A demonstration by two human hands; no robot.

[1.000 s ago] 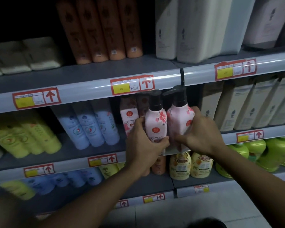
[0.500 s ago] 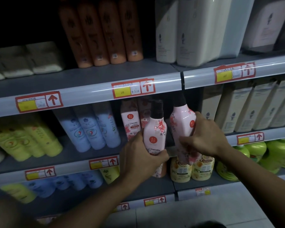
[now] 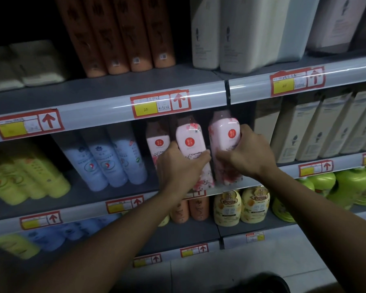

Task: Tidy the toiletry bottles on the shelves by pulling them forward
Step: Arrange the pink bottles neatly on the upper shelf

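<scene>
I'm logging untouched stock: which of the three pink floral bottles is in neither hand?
The leftmost pink bottle, set further back. The left hand grips the middle bottle; the right hand grips the right bottle.

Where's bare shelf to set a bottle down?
Bare strip on the top shelf, in front of the orange bottles. Another on the middle shelf, in front of the blue tubes. Crowded at the pink bottles, where the left hand and right hand grip.
</scene>
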